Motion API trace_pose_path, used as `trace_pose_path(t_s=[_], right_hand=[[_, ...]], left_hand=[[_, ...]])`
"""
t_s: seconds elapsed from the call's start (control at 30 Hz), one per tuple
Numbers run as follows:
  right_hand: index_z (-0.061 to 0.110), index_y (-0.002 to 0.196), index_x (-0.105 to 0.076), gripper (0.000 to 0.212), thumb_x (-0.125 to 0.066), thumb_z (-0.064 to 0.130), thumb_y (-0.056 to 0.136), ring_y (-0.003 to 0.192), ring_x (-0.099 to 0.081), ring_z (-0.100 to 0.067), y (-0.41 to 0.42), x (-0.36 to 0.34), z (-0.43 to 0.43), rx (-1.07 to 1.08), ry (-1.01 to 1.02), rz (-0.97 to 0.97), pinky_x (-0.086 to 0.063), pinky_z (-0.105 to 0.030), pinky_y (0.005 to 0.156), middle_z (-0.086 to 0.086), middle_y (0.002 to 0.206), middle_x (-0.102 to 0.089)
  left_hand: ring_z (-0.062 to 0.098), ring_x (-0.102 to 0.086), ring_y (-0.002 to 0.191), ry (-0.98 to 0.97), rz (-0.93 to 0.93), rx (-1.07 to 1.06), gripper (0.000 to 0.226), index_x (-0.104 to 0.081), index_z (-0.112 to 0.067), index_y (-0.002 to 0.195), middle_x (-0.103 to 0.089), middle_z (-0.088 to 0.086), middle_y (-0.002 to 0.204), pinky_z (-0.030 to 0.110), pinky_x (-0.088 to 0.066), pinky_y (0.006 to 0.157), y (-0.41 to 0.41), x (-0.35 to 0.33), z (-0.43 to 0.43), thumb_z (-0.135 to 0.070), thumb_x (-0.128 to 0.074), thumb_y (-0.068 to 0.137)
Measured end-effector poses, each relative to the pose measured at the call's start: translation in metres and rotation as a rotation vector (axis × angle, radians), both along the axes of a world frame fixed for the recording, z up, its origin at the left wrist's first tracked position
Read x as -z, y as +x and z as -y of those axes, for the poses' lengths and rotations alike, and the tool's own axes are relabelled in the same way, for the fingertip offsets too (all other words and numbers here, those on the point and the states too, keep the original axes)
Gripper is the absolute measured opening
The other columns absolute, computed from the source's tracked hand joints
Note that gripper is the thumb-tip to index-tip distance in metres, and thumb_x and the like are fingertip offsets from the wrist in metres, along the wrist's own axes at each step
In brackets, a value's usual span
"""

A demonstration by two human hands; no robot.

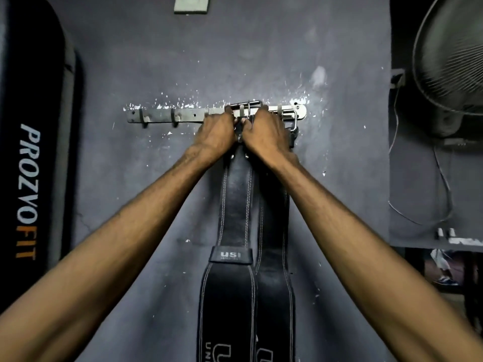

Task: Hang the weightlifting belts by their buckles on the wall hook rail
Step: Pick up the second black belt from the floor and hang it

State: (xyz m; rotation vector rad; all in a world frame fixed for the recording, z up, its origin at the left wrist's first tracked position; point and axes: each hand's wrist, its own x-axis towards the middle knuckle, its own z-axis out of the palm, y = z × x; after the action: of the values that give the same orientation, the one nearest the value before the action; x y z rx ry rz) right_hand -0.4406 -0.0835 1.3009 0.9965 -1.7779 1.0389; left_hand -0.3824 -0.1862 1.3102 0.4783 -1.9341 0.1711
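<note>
Two bare forearms are stretched up from the lower corners towards the rail (183, 117), a metal strip fixed across the grey wall (130, 192). The left hand (215, 134) and the right hand (264, 133) are brought close together at the rail's right half, knuckles almost touching, and both are closed on the top end of the front belt (236, 205), just under its buckle (245, 107). The buckle's metal frame is seen directly above the fingers, level with the rail's upper edge; whether it is already seated on a hook cannot be told, since the hands cover that spot. The front belt is hung straight down between the two wrists, its black leather edged with pale stitching and crossed by a loop marked USI. A second belt (274, 283) is seen just behind and to the right of it, partly overlapped, with its own buckle (292, 121) caught at the rail's right end, beside the right hand. Two bare hooks (173, 118) are left free on the rail, well to the left of the left hand. A black pad (28, 152) lettered PROZVOFIT is stood at the left edge, and a fan (454, 61) is mounted at the right.
</note>
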Motion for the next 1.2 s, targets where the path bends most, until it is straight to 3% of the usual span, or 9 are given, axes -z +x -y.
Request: trace_pose_path(t_s=[0.13,0.3,0.43,0.6,0.7,0.77,0.93,1.1,1.2], right_hand=[[-0.006,0.144,-0.039,0.064,-0.053,0.036,0.098,0.114,-0.065,-0.038,-0.002,0.019,0.005,0.148,0.033,-0.112,-0.049,-0.042,0.082,-0.018,0.119,-0.070],[0.003,0.152,-0.034,0.064,-0.051,0.038,0.101,0.113,-0.065,-0.038,-0.007,0.043,0.002,0.089,0.001,-0.130,-0.051,-0.044,0.084,-0.018,0.121,-0.069],[0.006,0.150,-0.039,0.060,-0.049,0.040,0.101,0.114,-0.065,-0.037,-0.005,0.047,-0.003,0.018,-0.026,-0.107,-0.051,-0.042,0.085,-0.017,0.121,-0.069],[0.014,0.146,-0.046,0.054,-0.048,0.045,0.102,0.106,-0.069,-0.032,0.002,0.062,-0.012,-0.016,-0.063,-0.080,-0.052,-0.037,0.082,-0.011,0.112,-0.074],[0.015,0.136,-0.056,0.044,-0.055,0.039,0.099,0.099,-0.070,-0.026,0.010,0.075,-0.016,-0.024,-0.075,-0.069,-0.040,-0.026,0.072,-0.005,0.107,-0.074],[0.013,0.137,-0.055,0.046,-0.059,0.033,0.095,0.103,-0.067,-0.025,0.016,0.085,-0.017,-0.031,-0.073,-0.052,-0.036,-0.023,0.075,-0.006,0.112,-0.070],[0.012,0.136,-0.054,0.048,-0.064,0.025,0.092,0.110,-0.060,-0.026,0.052,0.121,-0.024,-0.103,-0.056,-0.022,-0.038,-0.023,0.081,-0.010,0.122,-0.060],[0.017,0.128,-0.057,0.039,-0.061,0.026,0.090,0.099,-0.061,-0.024,0.106,0.172,-0.036,-0.152,-0.036,0.010,-0.055,-0.040,0.079,-0.007,0.117,-0.058],[0.017,0.127,-0.058,0.038,-0.062,0.025,0.090,0.099,-0.063,-0.019,0.139,0.213,-0.046,-0.183,0.007,0.086,-0.056,-0.036,0.081,-0.003,0.120,-0.058]], left_hand=[[0.049,-0.062,0.105,-0.099,-0.013,-0.001,0.053,-0.035,-0.001,0.147,-0.066,0.031,0.110,0.052,-0.049,0.080,-0.005,0.027,0.020,-0.023,-0.045,0.100],[0.044,-0.064,0.098,-0.158,-0.062,0.102,0.052,-0.028,-0.003,0.152,-0.066,0.027,0.111,0.047,-0.046,0.079,-0.002,0.042,0.029,-0.022,-0.037,0.105],[0.043,-0.061,0.107,-0.149,-0.093,0.162,0.050,-0.036,-0.004,0.149,-0.064,0.028,0.121,0.045,-0.045,0.088,0.007,0.049,0.025,-0.025,-0.040,0.104],[0.037,-0.065,0.099,-0.148,-0.062,0.195,0.040,-0.055,-0.010,0.130,-0.070,0.017,0.109,0.041,-0.048,0.083,0.025,0.063,0.027,-0.033,-0.045,0.100],[0.034,-0.066,0.097,-0.097,-0.013,0.194,0.049,-0.052,-0.010,0.134,-0.070,0.012,0.111,0.044,-0.051,0.089,0.042,0.079,0.023,-0.037,-0.053,0.095],[0.028,-0.067,0.089,-0.071,0.001,0.194,0.053,-0.051,-0.014,0.136,-0.070,0.002,0.109,0.044,-0.052,0.089,0.055,0.093,0.022,-0.040,-0.058,0.091],[0.013,-0.057,0.074,-0.048,0.094,0.195,0.046,-0.056,-0.023,0.127,-0.068,-0.010,0.106,0.041,-0.055,0.085,0.098,0.134,0.019,-0.044,-0.060,0.087],[0.007,-0.050,0.070,0.014,0.170,0.248,0.038,-0.058,-0.026,0.123,-0.066,-0.013,0.105,0.036,-0.055,0.078,0.161,0.191,0.006,-0.041,-0.061,0.088],[0.007,-0.055,0.068,0.069,0.222,0.284,0.037,-0.058,-0.029,0.122,-0.064,-0.015,0.104,0.035,-0.056,0.075,0.201,0.236,0.000,-0.042,-0.060,0.087]])
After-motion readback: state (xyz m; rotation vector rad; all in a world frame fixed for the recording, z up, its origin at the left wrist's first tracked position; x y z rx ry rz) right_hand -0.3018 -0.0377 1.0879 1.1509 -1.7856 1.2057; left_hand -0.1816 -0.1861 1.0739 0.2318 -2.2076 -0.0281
